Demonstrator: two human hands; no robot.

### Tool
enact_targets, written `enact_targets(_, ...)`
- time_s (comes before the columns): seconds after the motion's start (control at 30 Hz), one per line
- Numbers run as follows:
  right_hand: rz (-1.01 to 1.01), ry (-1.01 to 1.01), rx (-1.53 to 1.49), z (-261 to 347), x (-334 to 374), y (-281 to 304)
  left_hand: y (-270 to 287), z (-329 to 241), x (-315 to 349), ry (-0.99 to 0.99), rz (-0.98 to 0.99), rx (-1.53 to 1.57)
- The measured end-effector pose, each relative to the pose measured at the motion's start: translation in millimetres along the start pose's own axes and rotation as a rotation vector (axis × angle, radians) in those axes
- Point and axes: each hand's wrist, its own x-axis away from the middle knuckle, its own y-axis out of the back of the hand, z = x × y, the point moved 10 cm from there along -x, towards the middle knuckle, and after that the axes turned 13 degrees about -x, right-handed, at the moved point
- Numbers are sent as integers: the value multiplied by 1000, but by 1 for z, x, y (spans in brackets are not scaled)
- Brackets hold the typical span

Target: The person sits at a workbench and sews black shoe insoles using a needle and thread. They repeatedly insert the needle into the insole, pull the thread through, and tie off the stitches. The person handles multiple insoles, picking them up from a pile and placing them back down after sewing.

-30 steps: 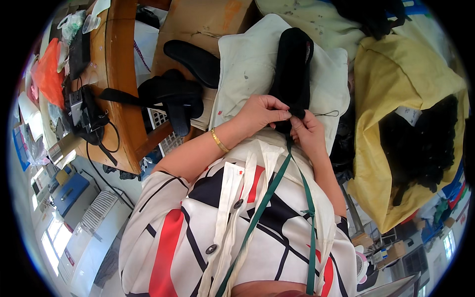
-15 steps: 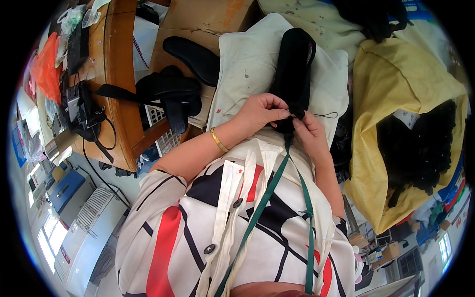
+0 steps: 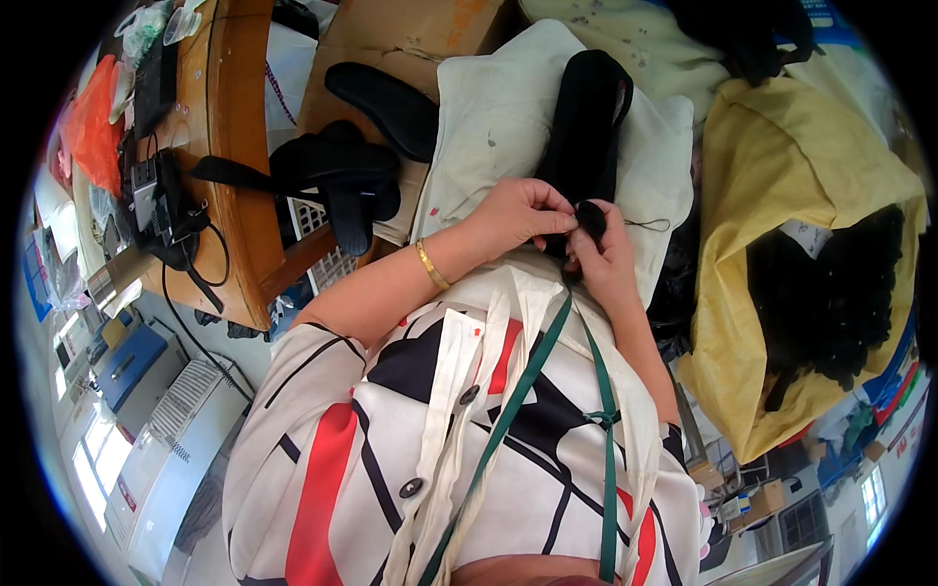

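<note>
A long black cloth shoe lies on the white padded cloth over my lap, its far end pointing away from me. My right hand is closed round the near end of the shoe, where a rounded black piece shows between thumb and fingers. Close beside it, my left hand pinches at that same end with thumb and forefinger. Whatever is between those fingertips is too small to make out. A thin dark loop sticks out past my right hand onto the cloth.
To the left, several black shoes lie by a cardboard box and a wooden table with black cables. At right stands a yellow sack filled with black pieces. Green straps hang down my front.
My right hand has turned and raised the shoe's near end, so a rounded black piece now shows between its fingers. My left hand stays close, still pinching.
</note>
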Motion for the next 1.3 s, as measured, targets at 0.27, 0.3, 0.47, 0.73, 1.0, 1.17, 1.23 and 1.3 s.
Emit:
enact_targets(0.27, 163, -128, 33, 27, -11, 13, 2, -2, 3, 5, 13, -164)
enact_targets(0.3, 138, -83, 58, 33, -17, 22, 0, -4, 4, -5, 20, -153)
enact_targets(0.47, 135, 570, 952, 85, -21, -13, -4, -12, 11, -69, 48, -133)
enact_targets(0.73, -35, 110, 10, -2, -27, 2, 23, -26, 16, -224, 26, -399)
enact_targets(1.0, -55, 776, 680, 78, 20, -34, 16, -28, 22, -241, -10, -468)
enact_targets(1.17, -31, 1047, 677, 102, 43, -51, 9, -45, 27, -396, -74, -628)
enact_targets(1.23, -107, 1134, 555, 124, 60, -48, 9, -48, 27, -494, -114, -718)
enact_targets(1.3, -109, 1053, 559, 119, 53, -38, 9, -43, 28, -389, -94, -677)
